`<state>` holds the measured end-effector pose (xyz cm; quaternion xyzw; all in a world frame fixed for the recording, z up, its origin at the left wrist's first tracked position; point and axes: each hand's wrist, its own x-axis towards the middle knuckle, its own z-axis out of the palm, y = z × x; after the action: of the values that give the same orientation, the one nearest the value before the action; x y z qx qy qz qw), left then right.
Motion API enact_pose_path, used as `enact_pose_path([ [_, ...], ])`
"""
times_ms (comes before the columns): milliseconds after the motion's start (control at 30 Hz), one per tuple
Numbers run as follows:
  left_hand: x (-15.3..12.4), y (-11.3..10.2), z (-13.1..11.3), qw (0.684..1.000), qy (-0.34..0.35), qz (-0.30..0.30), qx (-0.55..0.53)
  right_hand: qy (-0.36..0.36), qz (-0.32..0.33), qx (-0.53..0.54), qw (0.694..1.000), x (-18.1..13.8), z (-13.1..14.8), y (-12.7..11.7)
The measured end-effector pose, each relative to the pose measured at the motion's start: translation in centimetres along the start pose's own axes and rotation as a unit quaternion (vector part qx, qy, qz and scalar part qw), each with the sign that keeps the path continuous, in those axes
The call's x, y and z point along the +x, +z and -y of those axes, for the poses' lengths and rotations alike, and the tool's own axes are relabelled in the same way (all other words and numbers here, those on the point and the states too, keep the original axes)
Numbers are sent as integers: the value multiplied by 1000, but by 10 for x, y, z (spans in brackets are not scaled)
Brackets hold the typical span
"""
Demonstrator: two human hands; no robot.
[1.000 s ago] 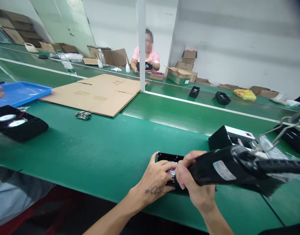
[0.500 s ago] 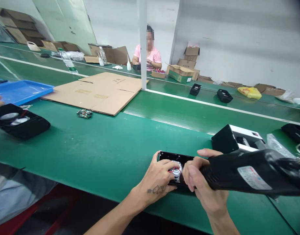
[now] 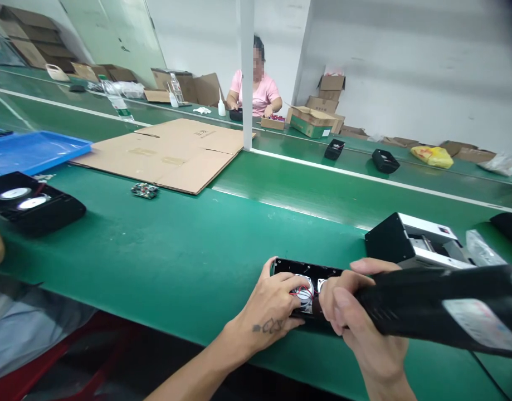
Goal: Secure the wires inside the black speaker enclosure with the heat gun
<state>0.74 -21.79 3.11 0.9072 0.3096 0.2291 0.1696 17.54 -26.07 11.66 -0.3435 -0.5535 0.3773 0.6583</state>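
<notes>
Housing of black plastic (image 3: 308,269) lay near green table (image 3: 189,250)'s front edge: left hand (image 3: 272,301) clasped it, right hand (image 3: 362,317) gripped black cylindrical tool (image 3: 427,303). Seemed stiff, thin red wires (image 3: 300,290) fragile; rim (image 3: 296,262) safest hold.

Site type: assembly workshop. Reference: white post (image 3: 247,83). A long green counter (image 3: 189,234) extends to both sides of the post. Behind it, a co-worker (image 3: 264,94) has a hand at a black part (image 3: 236,115). Left of the post: blue tray (image 3: 38,153), circuit board (image 3: 145,191). Right: black housings (image 3: 385,161), cardboard boxes (image 3: 332,82). Nearer, to its right: black handheld tool (image 3: 423,303) at an open housing (image 3: 291,267) containing wired round parts (image 3: 305,291).
</notes>
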Motion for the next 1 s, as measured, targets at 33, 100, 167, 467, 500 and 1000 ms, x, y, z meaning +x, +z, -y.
enact_pose_path([
  [33, 0, 0, 0, 1000, -1, 2, -1, -8, 2, 21, 1000, 1, 3, -1],
  [100, -1, 1, 0, 1000, -2, 2, 2, -16, 0, 54, 998, 3, 8, -1],
  [167, -1, 2, 0, 1000, -3, 1, 8, -14, -10, 64, 998, 3, 11, 0],
  [467, 0, 12, 9, 999, 24, -47, 1, -72, -165, -1, 984, 28, 40, -44],
  [500, 0, 13, 10, 998, 28, -62, -3, -80, -212, -30, 973, 37, 47, -59],
  [1000, 1, 30, 32, 989, 81, -113, 45, -240, -428, -241, 837, 74, 53, -194],
])
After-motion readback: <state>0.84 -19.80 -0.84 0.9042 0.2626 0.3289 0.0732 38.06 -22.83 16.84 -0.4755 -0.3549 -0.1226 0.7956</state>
